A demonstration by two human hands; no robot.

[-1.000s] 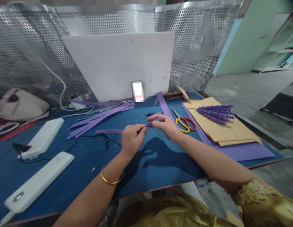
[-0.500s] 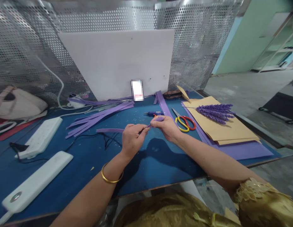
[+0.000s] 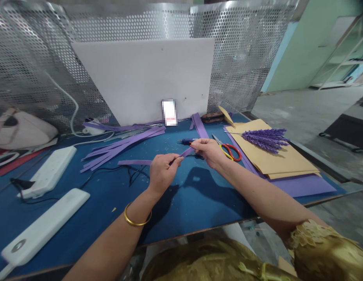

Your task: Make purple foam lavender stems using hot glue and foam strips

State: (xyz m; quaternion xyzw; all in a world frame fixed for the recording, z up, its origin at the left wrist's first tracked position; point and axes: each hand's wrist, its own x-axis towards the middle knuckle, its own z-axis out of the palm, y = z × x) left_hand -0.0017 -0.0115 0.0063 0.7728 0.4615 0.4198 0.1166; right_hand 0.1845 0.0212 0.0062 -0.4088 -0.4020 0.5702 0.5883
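A narrow purple strip [image 3: 187, 152] stretches between my two hands above the blue table. My left hand [image 3: 163, 171] pinches it between thumb and fingers, and a purple tail [image 3: 135, 162] sticks out to the left behind that hand. My right hand [image 3: 209, 153] is closed on the strip's other part, its fingertips pressed together. Just behind the right hand lies a dark blue tool with a thin tip [image 3: 187, 141], partly covered. Scissors [image 3: 232, 151] with red and yellow handles rest right beside the right hand, the yellow loop partly hidden.
Purple strips [image 3: 122, 148] lie fanned at left. Tan sheets [image 3: 275, 156] carry a purple lavender sprig [image 3: 265, 139], over a purple sheet [image 3: 304, 187]. A phone [image 3: 169, 112] leans on the white board [image 3: 146, 78]. White power strips [image 3: 46, 224] and black cable [image 3: 105, 168] occupy the left side.
My right hand has moved slightly up and away from the left, so more of the purple strip shows between them. The left hand stays nearly in place, still pinching.
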